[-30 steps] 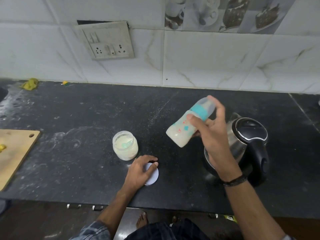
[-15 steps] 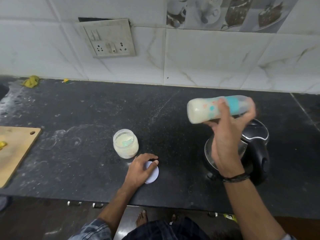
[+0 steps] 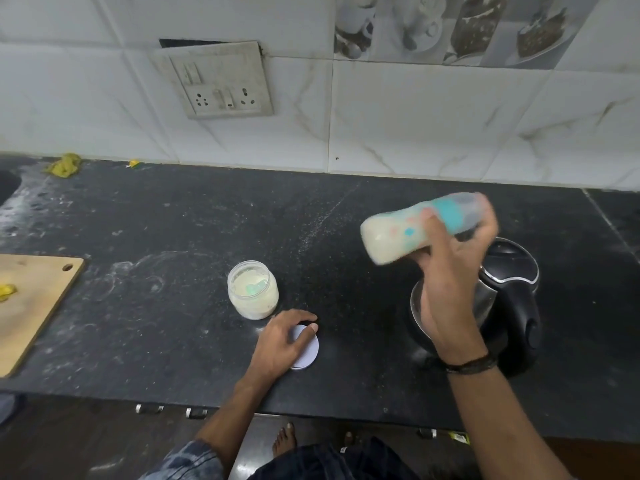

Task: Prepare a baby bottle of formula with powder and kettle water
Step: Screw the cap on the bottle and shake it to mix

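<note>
Now I see the capped bottle held aloft, nearly level, above the kettle.

Kettle sits toward the counter's right end; my right hand is clamped around the baby bottle; powder jar stands open mid-counter; my left hand rests flat, fingers loose, on the lid.

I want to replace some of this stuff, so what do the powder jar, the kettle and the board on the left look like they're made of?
Powder jar: clear glass or plastic, contents visible; which one is unclear. Kettle: shiny metal body reflecting light, glossy black plastic-looking lid and handle. Board: pale matte wood, faint grain.
</note>
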The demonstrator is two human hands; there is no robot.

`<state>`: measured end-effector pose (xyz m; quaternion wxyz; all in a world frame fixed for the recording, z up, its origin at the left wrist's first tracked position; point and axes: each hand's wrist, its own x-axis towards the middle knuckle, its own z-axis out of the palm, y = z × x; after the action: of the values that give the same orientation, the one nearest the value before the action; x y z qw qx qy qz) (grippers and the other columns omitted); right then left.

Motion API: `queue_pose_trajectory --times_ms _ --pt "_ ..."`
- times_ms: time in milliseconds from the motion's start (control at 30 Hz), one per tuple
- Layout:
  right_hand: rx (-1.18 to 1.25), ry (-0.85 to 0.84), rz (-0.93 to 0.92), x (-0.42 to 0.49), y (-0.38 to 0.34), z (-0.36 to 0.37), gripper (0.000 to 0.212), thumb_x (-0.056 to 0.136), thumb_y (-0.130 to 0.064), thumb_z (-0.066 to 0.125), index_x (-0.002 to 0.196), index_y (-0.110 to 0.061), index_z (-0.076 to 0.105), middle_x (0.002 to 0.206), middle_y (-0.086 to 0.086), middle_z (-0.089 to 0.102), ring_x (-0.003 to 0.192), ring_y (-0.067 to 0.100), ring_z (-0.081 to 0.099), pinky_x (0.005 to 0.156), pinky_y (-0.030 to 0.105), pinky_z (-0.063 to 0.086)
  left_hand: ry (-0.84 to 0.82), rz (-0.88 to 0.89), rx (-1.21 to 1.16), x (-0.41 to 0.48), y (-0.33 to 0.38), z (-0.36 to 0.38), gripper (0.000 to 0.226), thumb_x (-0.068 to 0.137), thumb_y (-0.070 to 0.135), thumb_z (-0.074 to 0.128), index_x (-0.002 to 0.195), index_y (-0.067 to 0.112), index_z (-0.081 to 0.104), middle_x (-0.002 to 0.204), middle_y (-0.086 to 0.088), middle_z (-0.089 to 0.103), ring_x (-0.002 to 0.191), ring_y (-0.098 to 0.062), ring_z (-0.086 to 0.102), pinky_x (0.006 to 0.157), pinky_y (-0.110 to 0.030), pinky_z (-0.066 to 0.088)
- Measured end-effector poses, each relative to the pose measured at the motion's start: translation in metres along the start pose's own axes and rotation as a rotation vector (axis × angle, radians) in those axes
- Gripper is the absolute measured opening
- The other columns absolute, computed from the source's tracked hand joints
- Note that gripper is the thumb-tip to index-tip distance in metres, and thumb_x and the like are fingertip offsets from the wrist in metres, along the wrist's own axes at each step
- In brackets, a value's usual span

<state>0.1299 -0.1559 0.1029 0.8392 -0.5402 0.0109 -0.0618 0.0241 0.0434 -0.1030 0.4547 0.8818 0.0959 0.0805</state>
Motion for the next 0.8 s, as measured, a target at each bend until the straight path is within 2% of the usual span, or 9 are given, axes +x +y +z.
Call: queue_pose_trajectory --times_ms 67,200,267,333,367,500,567,667,800 --pt "0.021 0.11 -0.003 0.003 -0.001 0.0 0.064 0.098 -0.015 0.067 0.147 -0.026 0.027 0.124 0.003 0.061 0.099 0.014 0.072 0.066 0.033 0.059 0.001 -0.002 0.003 0.0 0.001 0.0 0.036 0.088 0.056 0.054 0.108 0.034 0.075 0.109 0.033 0.066 0.11 0.01 0.057 0.094 -0.011 0.038" --pt "-0.178 -0.176 0.109 -0.002 0.005 -0.001 0.064 0.091 -0.007 0.073 0.141 -0.029 0.039 0.113 0.003 0.066 0.093 0.014 0.072 0.064 0.032 0.059 -0.003 -0.002 -0.01 0.0 -0.003 0.0 0.032 0.089 0.054 0.057 0.108 0.036 0.074 0.111 0.029 0.068 0.11 0.007 0.059 0.096 -0.016 0.042" --pt "-0.095 -0.07 0.045 -0.002 0.003 -0.001 0.065 0.093 -0.008 0.071 0.145 -0.027 0.035 0.112 -0.002 0.068 0.094 0.014 0.072 0.066 0.035 0.06 -0.003 -0.001 -0.008 0.0 -0.002 0.0 0.032 0.089 0.054 0.057 0.108 0.036 0.074 0.111 0.03 0.068 0.11 0.007 0.059 0.096 -0.016 0.042" --pt "0.002 0.096 0.017 0.001 0.002 0.001 0.064 0.097 -0.016 0.067 0.148 -0.024 0.029 0.111 -0.006 0.067 0.094 0.013 0.073 0.062 0.033 0.059 0.0 -0.007 -0.005 0.001 -0.001 0.001 0.032 0.089 0.053 0.056 0.108 0.035 0.075 0.11 0.03 0.068 0.11 0.008 0.058 0.095 -0.015 0.041" --pt "-0.019 0.112 0.028 0.003 0.002 0.001 0.062 0.098 -0.018 0.067 0.147 -0.024 0.029 0.112 -0.005 0.066 0.093 0.012 0.073 0.059 0.031 0.058 0.0 -0.007 -0.003 0.001 -0.001 0.001 0.031 0.089 0.053 0.057 0.108 0.035 0.075 0.11 0.03 0.068 0.11 0.009 0.058 0.095 -0.015 0.041" --pt "-0.245 -0.265 0.129 0.002 0.002 0.001 0.06 0.089 -0.004 0.074 0.134 -0.031 0.044 0.11 0.0 0.067 0.089 0.014 0.072 0.067 0.029 0.059 -0.01 -0.001 -0.001 0.001 -0.003 0.0 0.031 0.09 0.052 0.057 0.109 0.035 0.075 0.112 0.029 0.068 0.111 0.008 0.058 0.096 -0.016 0.041" --pt "-0.161 -0.2 0.076 0.005 -0.004 0.0 0.058 0.091 -0.003 0.071 0.134 -0.029 0.043 0.104 -0.006 0.069 0.088 0.011 0.072 0.068 0.029 0.059 -0.008 -0.001 -0.006 0.001 -0.003 0.001 0.029 0.09 0.051 0.058 0.108 0.035 0.075 0.111 0.03 0.068 0.11 0.008 0.058 0.096 -0.016 0.042" --pt "-0.095 -0.019 0.048 0.008 -0.003 -0.001 0.055 0.096 -0.018 0.069 0.139 -0.027 0.037 0.11 -0.004 0.068 0.097 0.016 0.074 0.061 0.029 0.058 0.008 -0.007 -0.011 0.001 -0.003 0.002 0.024 0.091 0.046 0.061 0.106 0.035 0.075 0.11 0.029 0.069 0.109 0.008 0.059 0.096 -0.018 0.044" --pt "-0.246 -0.258 0.094 0.006 0.001 -0.001 0.061 0.089 -0.008 0.076 0.136 -0.031 0.045 0.115 0.001 0.066 0.096 0.019 0.072 0.07 0.031 0.059 0.005 0.003 -0.024 0.001 -0.004 0.002 0.019 0.091 0.043 0.064 0.106 0.036 0.075 0.109 0.03 0.069 0.109 0.006 0.06 0.097 -0.021 0.045"
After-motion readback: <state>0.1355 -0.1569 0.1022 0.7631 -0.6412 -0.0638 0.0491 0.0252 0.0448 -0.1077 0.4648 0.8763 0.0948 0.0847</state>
